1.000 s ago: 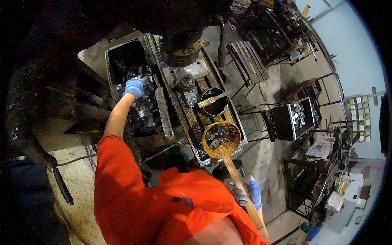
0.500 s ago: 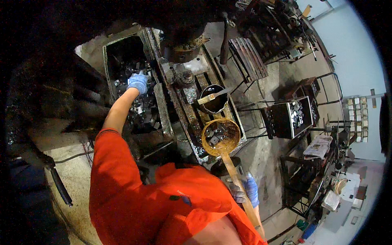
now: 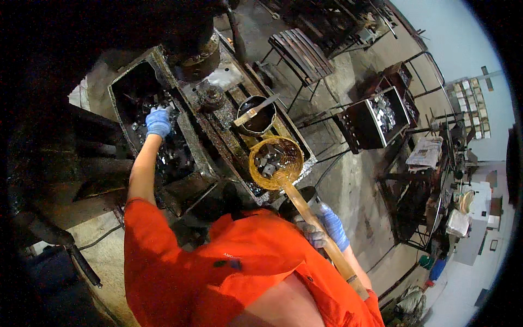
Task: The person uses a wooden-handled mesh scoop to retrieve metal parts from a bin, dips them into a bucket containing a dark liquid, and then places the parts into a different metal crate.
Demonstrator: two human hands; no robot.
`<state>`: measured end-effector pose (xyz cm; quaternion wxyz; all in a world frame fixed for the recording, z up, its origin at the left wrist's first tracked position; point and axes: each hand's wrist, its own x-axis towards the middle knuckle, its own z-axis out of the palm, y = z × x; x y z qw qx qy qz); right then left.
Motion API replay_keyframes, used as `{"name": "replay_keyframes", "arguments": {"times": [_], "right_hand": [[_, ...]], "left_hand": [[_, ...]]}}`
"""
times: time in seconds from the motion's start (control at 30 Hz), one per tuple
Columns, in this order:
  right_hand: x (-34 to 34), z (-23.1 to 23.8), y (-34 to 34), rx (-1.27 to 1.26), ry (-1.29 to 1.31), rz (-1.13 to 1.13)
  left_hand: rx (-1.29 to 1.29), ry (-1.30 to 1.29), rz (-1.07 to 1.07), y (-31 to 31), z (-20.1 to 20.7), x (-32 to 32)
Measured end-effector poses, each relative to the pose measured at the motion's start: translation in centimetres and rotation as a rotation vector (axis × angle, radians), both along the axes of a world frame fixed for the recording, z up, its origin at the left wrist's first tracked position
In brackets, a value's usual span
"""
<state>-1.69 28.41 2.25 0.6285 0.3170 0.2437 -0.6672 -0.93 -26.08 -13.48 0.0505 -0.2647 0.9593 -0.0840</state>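
My left hand (image 3: 158,121), in a blue glove, reaches down into a dark, dirty metal trough (image 3: 199,156). Small metal pieces (image 3: 182,158) lie around it. Its fingers are bent and pressed together at the pieces; what they hold is hard to see. My right hand (image 3: 325,226), gloved in blue with grey at the fingers, is closed round a long wooden handle (image 3: 301,203). That handle carries a round, yellowish woven basket (image 3: 294,152), with several grey metal pieces (image 3: 268,163) at its bottom. The basket rests at or just over the near end of a greasy bench (image 3: 308,163).
Behind the basket stands a dark pot (image 3: 262,124) with a flat brush (image 3: 248,115) across its rim. A slatted stand (image 3: 302,54) is farther back. To the right are an open box (image 3: 357,122) of metal pieces and a cluttered workbench (image 3: 406,180).
The whole view has shifted, so the bench and basket appear farther left and higher. My left hand has moved slightly farther into the trough. My right hand keeps hold of the handle.
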Motion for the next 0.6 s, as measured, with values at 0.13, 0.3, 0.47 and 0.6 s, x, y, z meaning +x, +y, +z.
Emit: {"name": "replay_keyframes", "arguments": {"times": [0.13, 0.3, 0.47, 0.6], "right_hand": [[-0.3, -0.2, 0.2, -0.043, -0.051, -0.013], [-0.5, -0.3, 0.1, -0.05, 0.038, 0.011], [-0.8, 0.1, -0.2, -0.209, -0.055, -0.018], [-0.7, 2.4, -1.1, -0.138, -0.073, -0.061]], "left_hand": [[0.257, 0.434, 0.17, 2.1, 4.5, 1.4], [0.588, 0.821, -0.189, 11.0, 11.1, 3.6], [0.741, 0.678, -0.594, 24.0, 14.3, 1.1], [0.54, 0.419, -0.677, 26.5, 12.4, 0.2]]}}
